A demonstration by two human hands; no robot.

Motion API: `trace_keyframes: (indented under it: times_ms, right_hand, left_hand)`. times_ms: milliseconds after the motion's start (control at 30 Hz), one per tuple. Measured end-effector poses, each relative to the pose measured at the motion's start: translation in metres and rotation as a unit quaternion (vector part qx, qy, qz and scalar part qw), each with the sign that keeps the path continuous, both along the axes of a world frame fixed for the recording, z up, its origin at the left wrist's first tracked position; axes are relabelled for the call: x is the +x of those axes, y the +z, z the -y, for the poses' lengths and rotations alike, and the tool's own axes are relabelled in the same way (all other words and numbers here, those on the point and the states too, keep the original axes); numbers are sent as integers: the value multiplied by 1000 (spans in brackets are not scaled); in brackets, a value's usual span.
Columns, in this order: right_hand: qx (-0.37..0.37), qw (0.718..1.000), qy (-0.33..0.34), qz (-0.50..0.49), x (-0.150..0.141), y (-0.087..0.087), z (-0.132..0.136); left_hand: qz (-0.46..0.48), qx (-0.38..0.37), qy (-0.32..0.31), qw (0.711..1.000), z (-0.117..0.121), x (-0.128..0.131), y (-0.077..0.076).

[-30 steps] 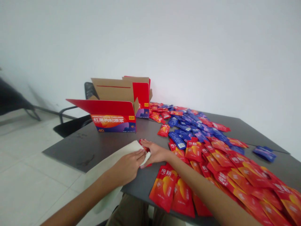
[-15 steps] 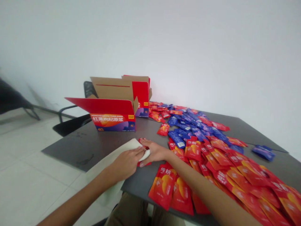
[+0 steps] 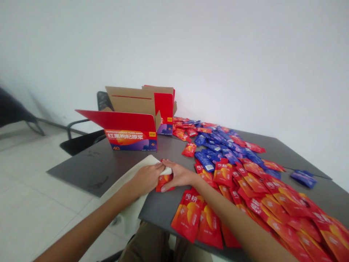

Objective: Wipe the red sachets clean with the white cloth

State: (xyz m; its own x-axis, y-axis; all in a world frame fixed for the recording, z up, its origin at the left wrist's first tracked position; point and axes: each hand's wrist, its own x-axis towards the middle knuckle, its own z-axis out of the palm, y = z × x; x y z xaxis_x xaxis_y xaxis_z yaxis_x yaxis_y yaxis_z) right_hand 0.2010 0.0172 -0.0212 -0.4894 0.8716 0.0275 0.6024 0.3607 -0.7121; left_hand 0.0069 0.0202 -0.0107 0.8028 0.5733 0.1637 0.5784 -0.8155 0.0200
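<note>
Bunched in my left hand point(image 3: 147, 177) is a pale cloth point(image 3: 128, 214), which trails over the table's edge. Its upper part covers some of a red pouch point(image 3: 164, 180) lying on the dark table. My right hand point(image 3: 178, 173) rests on the pouch's right side, thumb and fingers spread around its edge, pressing it against the table. Several red pouches point(image 3: 188, 214) printed with orange fruit lie under and beside my right forearm.
Behind my hands stands an open red and purple carton point(image 3: 133, 141), with a second open carton point(image 3: 165, 112) at its back right. A mixed heap of blue pouches point(image 3: 222, 140) and red ones spreads across the right side. A black chair point(image 3: 81, 140) stands past the table's left edge.
My left hand and the cloth have shifted slightly up and left, uncovering more of the red pouch's front. My right hand stays at the pouch.
</note>
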Motion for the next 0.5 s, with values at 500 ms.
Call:
trace_keyframes:
  times_ms: [500]
  right_hand:
    - [6,1000,3,9,0,4,2]
  left_hand:
    - [-16,2,14,1000,-5,0,1]
